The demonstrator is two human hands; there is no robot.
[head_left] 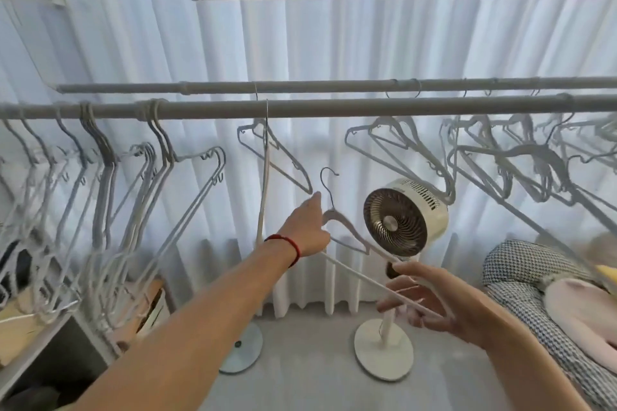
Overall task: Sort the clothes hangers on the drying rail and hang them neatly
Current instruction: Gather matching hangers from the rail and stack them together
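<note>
Two grey drying rails cross the view, the near rail [300, 108] and a far rail [300, 87] behind it. Several white hangers [110, 177] hang bunched at the left of the near rail, and several more [517, 157] crowd the right. A single hanger [267, 157] dangles mid-rail. Below the rail I hold a loose white hanger [347, 230] with a dark hook. My left hand [309, 230] grips it near the neck, a red band on the wrist. My right hand [430, 297] holds its lower bar end.
A white pedestal fan [405, 213] stands just behind the held hanger, its base [384, 354] on the grey floor. A second round stand base [240, 350] sits left of it. White curtains hang behind. A checked cushion [521, 280] lies right, shelving [40, 337] left.
</note>
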